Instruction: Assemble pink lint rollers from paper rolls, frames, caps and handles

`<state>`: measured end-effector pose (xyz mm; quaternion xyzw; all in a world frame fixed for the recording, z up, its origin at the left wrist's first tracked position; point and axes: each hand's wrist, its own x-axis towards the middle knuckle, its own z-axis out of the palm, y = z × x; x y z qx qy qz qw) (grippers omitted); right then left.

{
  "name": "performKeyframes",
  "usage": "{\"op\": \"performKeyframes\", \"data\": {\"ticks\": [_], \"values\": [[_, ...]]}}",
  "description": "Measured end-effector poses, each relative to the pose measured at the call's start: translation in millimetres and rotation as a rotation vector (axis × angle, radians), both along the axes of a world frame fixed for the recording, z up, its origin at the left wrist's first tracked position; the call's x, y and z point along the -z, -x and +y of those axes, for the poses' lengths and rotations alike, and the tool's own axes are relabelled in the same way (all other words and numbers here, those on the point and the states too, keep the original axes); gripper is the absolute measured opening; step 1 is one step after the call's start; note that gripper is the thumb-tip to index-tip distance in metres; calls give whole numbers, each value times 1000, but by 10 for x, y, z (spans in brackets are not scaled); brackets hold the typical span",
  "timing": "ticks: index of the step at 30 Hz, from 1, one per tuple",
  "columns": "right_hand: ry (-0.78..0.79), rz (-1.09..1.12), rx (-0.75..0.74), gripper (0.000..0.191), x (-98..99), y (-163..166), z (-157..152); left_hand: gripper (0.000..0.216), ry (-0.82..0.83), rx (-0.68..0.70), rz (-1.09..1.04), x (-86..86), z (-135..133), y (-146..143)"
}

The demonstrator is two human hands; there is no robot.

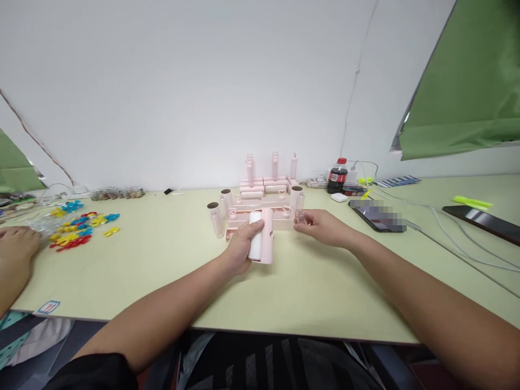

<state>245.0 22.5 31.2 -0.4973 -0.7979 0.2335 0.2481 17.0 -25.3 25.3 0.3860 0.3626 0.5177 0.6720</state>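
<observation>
My left hand [242, 246] is closed round a white paper roll [255, 244] that lies against a pale pink half-round case [267, 238]; together they look like a lint roller. The case has a round notch in its edge. My right hand [323, 226] pinches a small clear pinkish plastic part [300, 218] between thumb and fingers. Just behind it stands a cardboard-cored roll [297, 192]. Two more such rolls [213, 207] stand to the left, beside clear pink tubes. Pink parts with heart-shaped loops [286, 210] lie between them, partly hidden by my left hand.
Against the wall, pink cases [252, 189] bear upright pink handles [275, 167]. At right are a cola bottle [338, 176], a phone [376, 215], cables [442, 222] and a dark device [483, 221]. Colourful plastic pieces [77, 230] and another person's hand [16, 249] are at left.
</observation>
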Motion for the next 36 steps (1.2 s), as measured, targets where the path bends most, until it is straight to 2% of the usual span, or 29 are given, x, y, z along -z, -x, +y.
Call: {"op": "performKeyframes", "data": {"ticks": [5, 8, 10, 14, 19, 25, 30, 36], "values": [[-97, 75, -223, 31, -40, 260, -278, 40, -65, 17, -21, 6, 18, 94], [-143, 94, -305, 38, -56, 317, -358, 41, -77, 33, -35, -15, 0, 88], [-162, 107, -339, 36, -58, 317, -370, 40, -79, 38, -44, -18, -8, 80], [-197, 122, -384, 33, -54, 295, -363, 41, -68, 20, -58, -10, 11, 84], [-323, 99, -400, 36, -38, 284, -354, 45, -51, 7, -59, 3, 64, 119], [-295, 203, -323, 54, -17, 280, -376, 42, -208, 29, 11, 19, 115, 168], [-406, 211, -370, 29, -40, 285, -381, 44, -230, 60, 51, -2, 124, 190], [-475, 200, -447, 34, -29, 305, -369, 43, -192, 10, 88, 22, 125, 190]]}}
